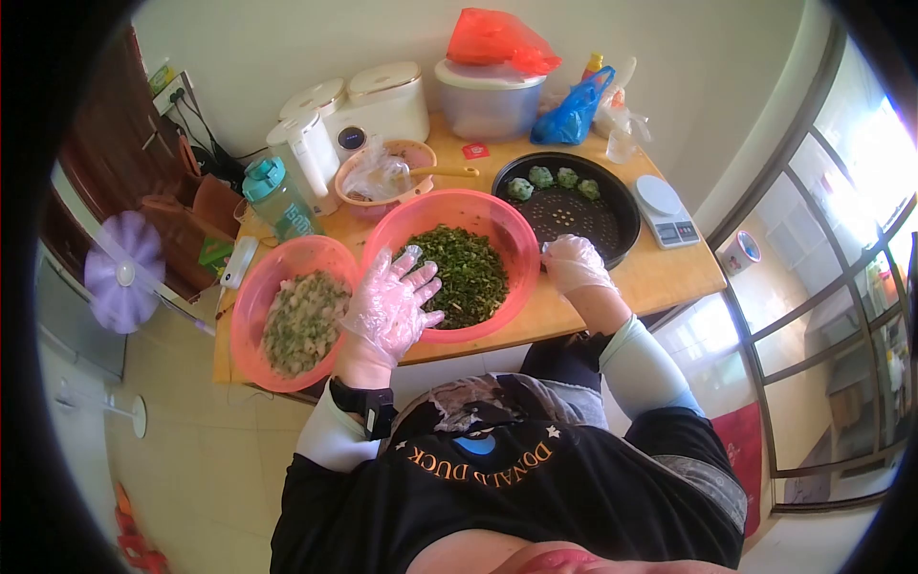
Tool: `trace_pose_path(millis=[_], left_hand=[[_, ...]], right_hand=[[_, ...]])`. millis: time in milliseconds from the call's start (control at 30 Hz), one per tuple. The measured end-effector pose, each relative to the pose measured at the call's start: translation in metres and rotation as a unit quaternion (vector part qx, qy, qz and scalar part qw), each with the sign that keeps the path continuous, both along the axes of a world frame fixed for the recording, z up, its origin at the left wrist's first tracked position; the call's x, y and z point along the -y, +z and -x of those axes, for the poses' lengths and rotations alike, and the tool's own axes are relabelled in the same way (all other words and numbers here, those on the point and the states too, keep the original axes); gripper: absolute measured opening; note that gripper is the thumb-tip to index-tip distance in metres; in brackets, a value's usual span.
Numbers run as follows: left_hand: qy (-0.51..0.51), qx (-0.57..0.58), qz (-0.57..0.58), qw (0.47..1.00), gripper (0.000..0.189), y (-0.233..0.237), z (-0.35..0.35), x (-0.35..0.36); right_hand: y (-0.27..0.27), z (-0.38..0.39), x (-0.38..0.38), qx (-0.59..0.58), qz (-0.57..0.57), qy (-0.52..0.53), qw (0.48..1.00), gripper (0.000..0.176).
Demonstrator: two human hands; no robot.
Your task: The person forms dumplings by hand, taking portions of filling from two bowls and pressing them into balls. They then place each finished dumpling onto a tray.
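Note:
My left hand, in a clear plastic glove, has its fingers spread over the left rim of a large pink bowl. Chopped dark green leaves fill that bowl. A smaller pink bowl on the left holds a pale, green-flecked mixture. My right hand, also gloved, is between the large bowl and a round black perforated pan, by the pan's near left edge. Its fingers are curled in; what they hold, if anything, is hidden. Several green-white balls sit along the pan's far side.
Behind the bowls are a basin with a plastic bag, white appliances, a lidded tub and a blue bag. A kitchen scale stands at right. A teal-lidded bottle is at left; a fan stands beyond the table.

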State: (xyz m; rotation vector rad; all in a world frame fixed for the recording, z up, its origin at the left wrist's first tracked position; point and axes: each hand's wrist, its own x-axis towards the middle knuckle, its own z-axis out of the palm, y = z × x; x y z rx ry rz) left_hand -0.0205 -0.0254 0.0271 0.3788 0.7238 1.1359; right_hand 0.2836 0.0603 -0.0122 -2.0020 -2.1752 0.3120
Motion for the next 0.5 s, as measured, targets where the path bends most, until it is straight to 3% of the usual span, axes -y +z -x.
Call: trace_pose_path(millis=[100, 200, 267, 300, 367, 433, 467, 500], left_hand=[[-0.017, -0.001, 0.002, 1.000, 0.074, -0.001, 0.004, 0.000], [-0.040, 0.001, 0.007, 0.999, 0.075, 0.000, 0.006, 0.002], [-0.059, -0.013, 0.012, 0.998, 0.073, 0.001, 0.004, 0.005], [-0.054, -0.012, 0.015, 0.998, 0.073, -0.001, 0.007, 0.005], [-0.047, 0.000, -0.008, 0.999, 0.062, -0.008, 0.014, 0.003], [-0.015, 0.022, -0.039, 0.999, 0.052, -0.002, 0.019, 0.001], [0.043, 0.043, -0.067, 0.996, 0.051, 0.004, 0.018, 0.000], [0.107, 0.061, -0.098, 0.988, 0.049, 0.009, 0.021, -0.001]], right_hand=[[0.000, 0.005, 0.001, -0.017, -0.010, -0.057, 0.998, 0.029], [-0.008, -0.007, -0.008, 0.061, -0.005, 0.024, 0.998, 0.031], [0.014, -0.010, -0.002, 0.140, 0.015, 0.143, 0.980, 0.031], [-0.001, -0.023, -0.012, 0.170, -0.075, 0.157, 0.970, 0.029], [0.034, -0.013, -0.001, 0.022, -0.178, 0.040, 0.983, 0.026], [0.062, 0.009, 0.013, -0.196, -0.209, 0.006, 0.958, 0.025], [0.084, 0.029, 0.027, -0.264, -0.143, -0.013, 0.954, 0.028], [0.093, 0.047, 0.032, -0.258, -0.111, 0.017, 0.960, 0.030]])
